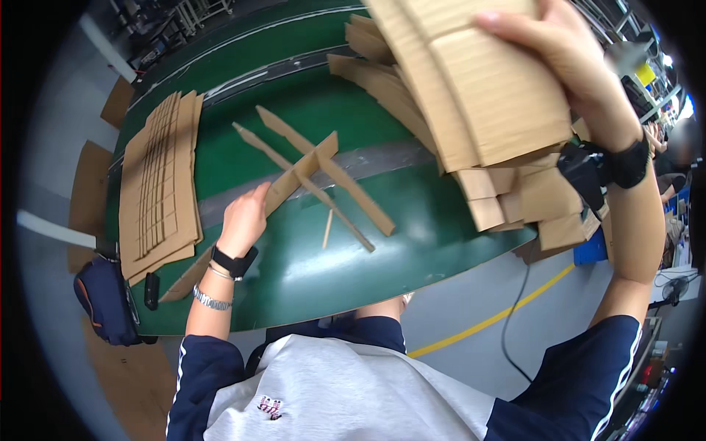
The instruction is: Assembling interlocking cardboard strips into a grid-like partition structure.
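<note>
My left hand (246, 217) is closed on a long cardboard strip (283, 191), which stands on edge on the green table. Two more cardboard strips (353, 191) cross it through slots, making an open divider frame. Raised at the upper right, my right hand (562, 48) grips the edge of a flat cardboard sheet (507, 95), its thumb on the top face and the other fingers mostly hidden. This sheet is over a pile of folded cardboard pieces (485, 198) at the table's right end.
A stack of slotted cardboard sheets (162, 176) lies on the left of the green table (309, 272). Near it are a small black object (151, 290) and a dark blue bag (107, 298). A black cable (507, 331) crosses the floor at right. Another person's hand (653, 134) shows far right.
</note>
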Demonstrator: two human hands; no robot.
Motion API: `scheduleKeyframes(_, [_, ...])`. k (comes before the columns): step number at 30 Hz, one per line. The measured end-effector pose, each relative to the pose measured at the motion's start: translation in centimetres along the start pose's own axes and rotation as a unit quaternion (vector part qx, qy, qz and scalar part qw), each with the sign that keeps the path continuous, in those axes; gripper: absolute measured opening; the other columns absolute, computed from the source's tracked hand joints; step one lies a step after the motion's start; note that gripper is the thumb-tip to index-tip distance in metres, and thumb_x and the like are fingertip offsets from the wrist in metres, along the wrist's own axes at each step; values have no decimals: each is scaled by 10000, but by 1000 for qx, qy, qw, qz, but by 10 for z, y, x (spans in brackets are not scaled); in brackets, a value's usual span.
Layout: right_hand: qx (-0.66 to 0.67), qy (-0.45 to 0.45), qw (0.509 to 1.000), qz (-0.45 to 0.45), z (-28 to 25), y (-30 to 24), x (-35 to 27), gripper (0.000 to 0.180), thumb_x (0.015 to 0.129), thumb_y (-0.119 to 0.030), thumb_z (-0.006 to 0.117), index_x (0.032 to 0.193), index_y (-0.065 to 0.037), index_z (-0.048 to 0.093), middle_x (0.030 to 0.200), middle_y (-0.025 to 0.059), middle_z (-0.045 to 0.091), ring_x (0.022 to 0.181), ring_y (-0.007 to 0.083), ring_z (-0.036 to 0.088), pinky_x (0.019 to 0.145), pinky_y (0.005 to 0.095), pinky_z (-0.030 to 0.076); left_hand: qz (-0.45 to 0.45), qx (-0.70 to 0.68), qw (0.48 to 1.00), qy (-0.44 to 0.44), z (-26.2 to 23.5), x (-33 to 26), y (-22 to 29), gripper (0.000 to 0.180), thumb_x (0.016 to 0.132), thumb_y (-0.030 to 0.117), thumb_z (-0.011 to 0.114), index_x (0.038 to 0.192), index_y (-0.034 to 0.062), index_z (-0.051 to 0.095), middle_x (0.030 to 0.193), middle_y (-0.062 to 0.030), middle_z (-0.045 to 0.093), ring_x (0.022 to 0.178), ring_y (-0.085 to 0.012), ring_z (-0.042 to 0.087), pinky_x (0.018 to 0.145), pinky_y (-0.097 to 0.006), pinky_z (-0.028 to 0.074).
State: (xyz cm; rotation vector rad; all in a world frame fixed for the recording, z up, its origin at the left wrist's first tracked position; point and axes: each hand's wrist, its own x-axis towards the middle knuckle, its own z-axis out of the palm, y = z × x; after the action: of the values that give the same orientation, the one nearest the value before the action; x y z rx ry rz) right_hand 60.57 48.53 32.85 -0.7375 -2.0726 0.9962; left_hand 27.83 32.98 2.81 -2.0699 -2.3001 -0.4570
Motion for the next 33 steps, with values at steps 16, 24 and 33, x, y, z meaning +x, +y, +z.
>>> scheduleKeyframes(16, [-365,-153,879,265,119,247,-130,977,779,-487,716,1461,78,304,1437,308,410,1320,377,445,1089,346,367,51,12,990,128,24,-39,-29,395,806,-28,516,1191,36,575,913,-195,682,864,-383,663,723,-464,538])
scheduleKeyframes(24, [-479,-185,837,186,140,241,-115,712,649,-563,778,944,78,680,995,295,671,940,385,666,850,404,520,36,-37,983,177,35,-44,-25,144,790,-16,532,919,9,590,838,-189,678,821,-370,667,697,-471,537])
scheduleKeyframes(33, [-511,-62,851,104,143,252,-99,511,721,-313,790,1035,17,560,1031,262,633,983,397,631,845,439,517,32,-34,984,171,32,-40,-24,111,781,-21,546,877,-5,599,757,-190,672,756,-367,676,658,-456,544])
